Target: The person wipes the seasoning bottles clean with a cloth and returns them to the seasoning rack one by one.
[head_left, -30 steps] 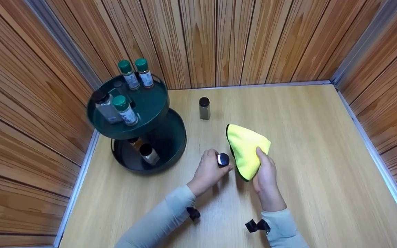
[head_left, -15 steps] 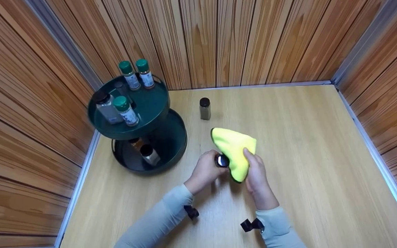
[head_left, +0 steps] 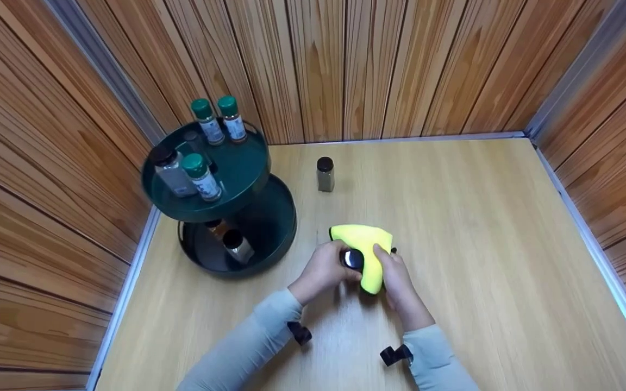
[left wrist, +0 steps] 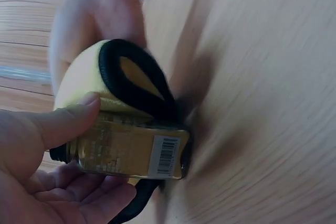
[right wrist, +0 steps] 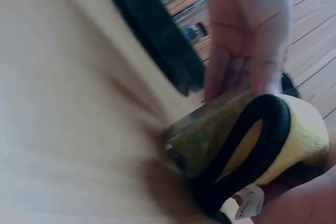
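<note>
My left hand (head_left: 323,271) grips a square glass spice jar (left wrist: 128,150) with a dark cap, just above the table. A barcode label shows on the jar in the left wrist view, and its contents look brownish yellow. In my right hand (head_left: 398,282) is a folded yellow cloth (head_left: 367,244) with black edging, pinched under the thumb. The cloth lies against the jar's side, and in the right wrist view its folded edge (right wrist: 273,114) covers part of the glass. Most of the right fingers are hidden behind the cloth.
A dark green two-tier round rack (head_left: 237,184) stands on the left. Its upper tier bears several jars, some with green caps (head_left: 194,165); more lie or stand on the lower tier. Another black-capped jar (head_left: 325,175) stands upright on the table (head_left: 481,244). Wood-panelled walls enclose the back and sides.
My right hand has brought the cloth leftward and down onto the jar, from apart to touching it. The left hand has kept its grip and barely moved.
</note>
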Tool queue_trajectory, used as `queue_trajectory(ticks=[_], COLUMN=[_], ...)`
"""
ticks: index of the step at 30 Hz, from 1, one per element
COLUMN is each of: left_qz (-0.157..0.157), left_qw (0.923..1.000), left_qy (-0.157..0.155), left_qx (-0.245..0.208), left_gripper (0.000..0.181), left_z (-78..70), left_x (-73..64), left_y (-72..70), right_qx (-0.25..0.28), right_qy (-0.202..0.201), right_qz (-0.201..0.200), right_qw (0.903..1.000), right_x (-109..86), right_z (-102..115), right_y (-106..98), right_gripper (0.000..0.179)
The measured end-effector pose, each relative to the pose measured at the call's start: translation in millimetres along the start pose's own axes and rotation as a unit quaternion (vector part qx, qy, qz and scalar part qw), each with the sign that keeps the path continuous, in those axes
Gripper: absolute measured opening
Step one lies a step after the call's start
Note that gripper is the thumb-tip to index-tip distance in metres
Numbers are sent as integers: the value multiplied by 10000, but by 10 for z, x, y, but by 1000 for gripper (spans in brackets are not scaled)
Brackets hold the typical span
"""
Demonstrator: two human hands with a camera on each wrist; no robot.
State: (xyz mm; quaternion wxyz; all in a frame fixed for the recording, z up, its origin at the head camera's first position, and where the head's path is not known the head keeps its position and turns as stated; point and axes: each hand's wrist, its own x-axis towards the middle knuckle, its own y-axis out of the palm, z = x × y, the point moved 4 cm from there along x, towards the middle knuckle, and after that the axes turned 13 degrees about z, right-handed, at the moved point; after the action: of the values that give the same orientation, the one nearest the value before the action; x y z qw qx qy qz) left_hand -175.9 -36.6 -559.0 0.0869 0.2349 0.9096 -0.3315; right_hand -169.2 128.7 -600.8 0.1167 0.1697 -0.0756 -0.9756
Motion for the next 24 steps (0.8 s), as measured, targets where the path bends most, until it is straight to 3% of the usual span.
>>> queue_trajectory(ticks=[3,8,11,19,24], left_qz=[95,329,447,582,548], left_qw=[9999,9988,9979,9969,9973], left_qy=[11,234,310,122,127], left_qx=[104,289,357,513,481], left_gripper=[53,49,48,51,48], left_z=[-24,-58,-62,-23,-18], left_x=[2,25,40,65,63], left_y=[-18,-35,-33,-26,-25], right_qx=[103,647,793,360,392], right_qy=[-80,-662,-843,-346,-334], right_qz=[-67,-138,-197,-599,-572], right_qw=[9999,9956,9931,9970,9970], right_x=[-26,-123,-164,-111,-164], right_z=[67,265,272,-48,97], right_y=[20,72,85,43,98], right_gripper=[44,45,45,42,45])
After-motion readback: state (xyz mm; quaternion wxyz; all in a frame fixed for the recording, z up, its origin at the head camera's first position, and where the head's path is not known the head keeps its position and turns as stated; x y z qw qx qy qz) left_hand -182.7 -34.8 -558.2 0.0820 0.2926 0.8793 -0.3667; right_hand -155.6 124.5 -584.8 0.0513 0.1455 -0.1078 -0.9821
